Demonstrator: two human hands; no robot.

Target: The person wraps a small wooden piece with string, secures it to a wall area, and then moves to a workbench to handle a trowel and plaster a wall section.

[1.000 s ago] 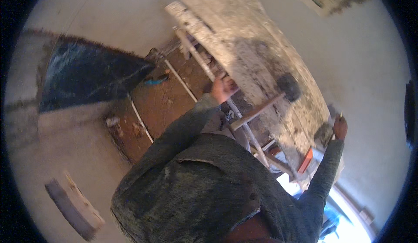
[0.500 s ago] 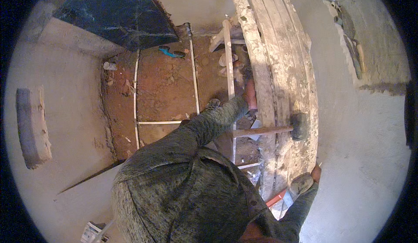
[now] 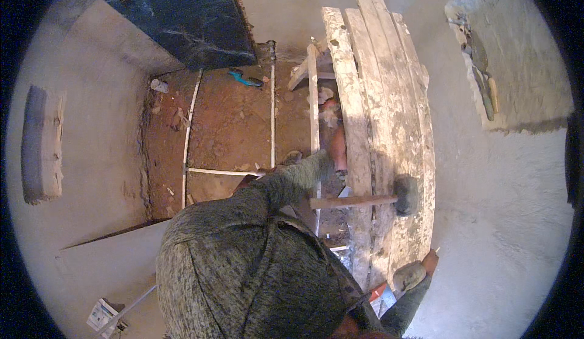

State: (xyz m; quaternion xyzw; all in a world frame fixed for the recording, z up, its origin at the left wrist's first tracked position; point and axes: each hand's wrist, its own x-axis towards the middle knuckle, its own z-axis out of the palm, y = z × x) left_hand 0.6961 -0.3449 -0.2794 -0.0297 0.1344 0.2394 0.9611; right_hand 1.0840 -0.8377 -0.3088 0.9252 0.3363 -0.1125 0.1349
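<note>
My left arm [image 3: 286, 178] stretches down to the left edge of a rough wooden plank platform [image 3: 389, 114]. At its sleeve end is a reddish, rounded form [image 3: 339, 147]; whether this is my hand or a thing in it I cannot make out, and no fingers show. A mallet with a dark head [image 3: 406, 196] and wooden handle [image 3: 353, 201] lies across the planks. My right hand [image 3: 431, 261] is at the platform's near right edge, fingers closed, with a thin pale tip sticking out. Beside it lies a grey-tan, rounded flat thing [image 3: 409, 276].
A dark blue sheet [image 3: 182, 20] slopes at the far left. Pale pipes [image 3: 273, 114] cross the dirt floor [image 3: 234, 120], near a blue-and-black object [image 3: 245, 78]. Wall openings lie left [image 3: 44, 144] and right [image 3: 486, 89]. A printed package [image 3: 104, 316] stands at the near left.
My view has shifted, so the platform, mallet and both arms appear lower and a little further left. Relative to the planks, my arms have hardly moved.
</note>
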